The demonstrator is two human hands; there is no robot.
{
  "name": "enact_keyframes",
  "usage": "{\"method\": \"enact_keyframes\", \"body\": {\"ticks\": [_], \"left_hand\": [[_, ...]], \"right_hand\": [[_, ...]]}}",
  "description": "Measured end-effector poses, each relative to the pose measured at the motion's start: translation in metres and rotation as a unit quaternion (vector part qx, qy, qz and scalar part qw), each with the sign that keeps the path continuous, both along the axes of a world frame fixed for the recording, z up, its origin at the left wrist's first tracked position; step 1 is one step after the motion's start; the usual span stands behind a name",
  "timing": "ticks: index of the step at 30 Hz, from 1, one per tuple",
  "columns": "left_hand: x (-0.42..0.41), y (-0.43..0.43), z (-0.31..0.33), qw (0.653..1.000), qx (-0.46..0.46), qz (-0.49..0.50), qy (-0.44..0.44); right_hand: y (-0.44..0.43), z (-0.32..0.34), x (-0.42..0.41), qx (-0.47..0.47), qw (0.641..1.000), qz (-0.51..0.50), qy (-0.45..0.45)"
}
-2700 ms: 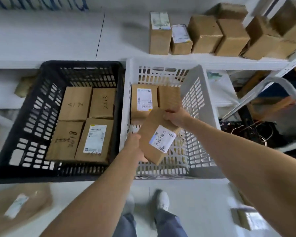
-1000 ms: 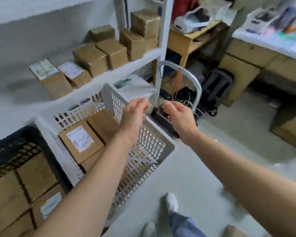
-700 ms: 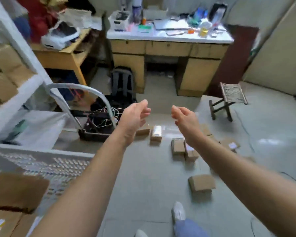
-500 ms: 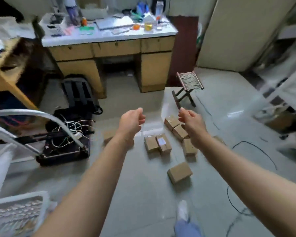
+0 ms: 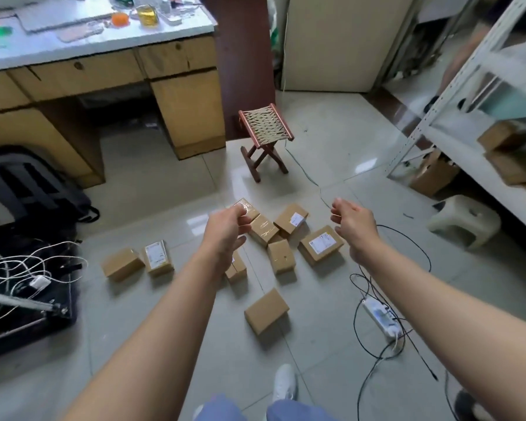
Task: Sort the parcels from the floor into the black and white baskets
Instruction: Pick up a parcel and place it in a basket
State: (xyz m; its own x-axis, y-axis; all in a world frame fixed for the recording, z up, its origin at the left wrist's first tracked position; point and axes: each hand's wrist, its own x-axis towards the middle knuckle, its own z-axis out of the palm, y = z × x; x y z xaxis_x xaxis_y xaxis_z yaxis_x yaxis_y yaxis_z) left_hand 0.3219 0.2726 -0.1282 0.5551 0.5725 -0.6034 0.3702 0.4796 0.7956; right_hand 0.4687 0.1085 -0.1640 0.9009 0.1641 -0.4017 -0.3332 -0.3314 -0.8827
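Brought closer over the parcels (image 5: 321,245), left hand (image 5: 225,229) and right hand (image 5: 354,226) hang half-curled, empty.

Half hidden behind the left hand (image 5: 225,229): taped parcel (image 5: 252,209) and another parcel (image 5: 238,268). Unreadably small: parcel labels (image 5: 319,243). Cut by top edge: desk (image 5: 104,44).

Small brown cardboard parcels (image 5: 266,311) lie scattered on the tiled floor (image 5: 110,314), some with white labels on top.

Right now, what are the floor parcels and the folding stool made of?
Parcels: matte brown cardboard, going by folded edges; one shows glossy clear tape, several white paper labels. Folding stool: reddish-brown frame, likely varnished wood; seat woven from tan cord, fibre unclear.
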Motion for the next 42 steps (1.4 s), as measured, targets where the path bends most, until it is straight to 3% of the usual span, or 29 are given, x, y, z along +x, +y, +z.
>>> {"method": "enact_keyframes", "body": {"ticks": [12, 21, 33, 42], "left_hand": [[0.134, 0.040, -0.053, 0.996, -0.052, -0.060, 0.032], [0.250, 0.019, -0.141, 0.985, -0.111, -0.098, 0.087], [0.365, -0.060, -0.390, 0.965, -0.173, 0.004, 0.199], [0.412, -0.091, -0.580, 0.948, -0.162, 0.053, 0.271]], "right_hand": [[0.025, -0.033, 0.113, -0.055, 0.997, -0.049, 0.011], [0.036, -0.114, 0.212, -0.126, 0.991, -0.013, 0.044], [-0.024, -0.349, 0.350, -0.243, 0.958, 0.113, 0.106], [-0.042, -0.555, 0.394, -0.281, 0.934, 0.178, 0.132]]}}
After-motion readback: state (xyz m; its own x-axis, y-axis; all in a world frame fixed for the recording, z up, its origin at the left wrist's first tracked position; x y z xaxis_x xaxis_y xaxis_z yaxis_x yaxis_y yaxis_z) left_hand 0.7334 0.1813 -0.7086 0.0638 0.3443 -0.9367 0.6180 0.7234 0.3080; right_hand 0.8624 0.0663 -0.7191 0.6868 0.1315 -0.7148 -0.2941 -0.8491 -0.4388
